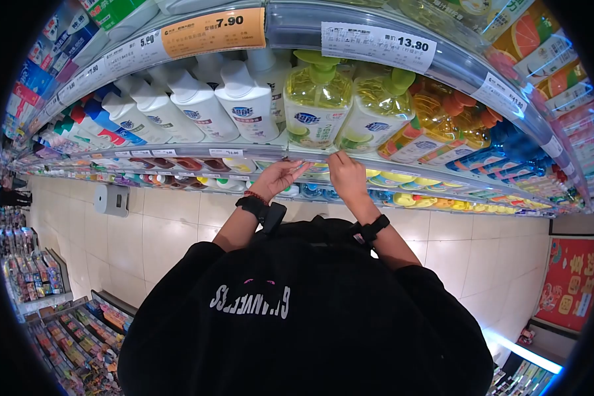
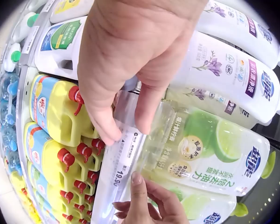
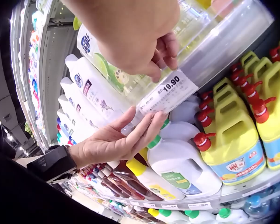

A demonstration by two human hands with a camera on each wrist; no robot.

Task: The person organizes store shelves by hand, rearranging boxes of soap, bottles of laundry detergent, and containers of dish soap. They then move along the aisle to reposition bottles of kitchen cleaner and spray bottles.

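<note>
A white price label point(image 3: 165, 91) marked 19.90 point(image 2: 123, 163) lies along the clear shelf-edge strip point(image 2: 105, 186). My left hand point(image 1: 280, 179) reaches it from the left with fairly straight fingers; in the left wrist view that hand point(image 2: 130, 60) has thumb and fingertips at one end of the label, and in the right wrist view the hand point(image 3: 114, 142) touches its lower edge. My right hand point(image 1: 348, 177), fingers bent, pinches the label's upper edge in the right wrist view, where the hand point(image 3: 130, 37) hides part of the strip. Green-pump bottles point(image 1: 317, 102) stand just behind.
White pump bottles point(image 1: 244, 102) stand left of the green ones, orange point(image 1: 429, 125) and blue bottles point(image 1: 508, 148) to the right. Yellow jugs with red caps point(image 3: 233, 135) fill a lower shelf. Above runs another shelf edge with price tags point(image 1: 378, 46). Tiled floor point(image 1: 158, 231) lies below.
</note>
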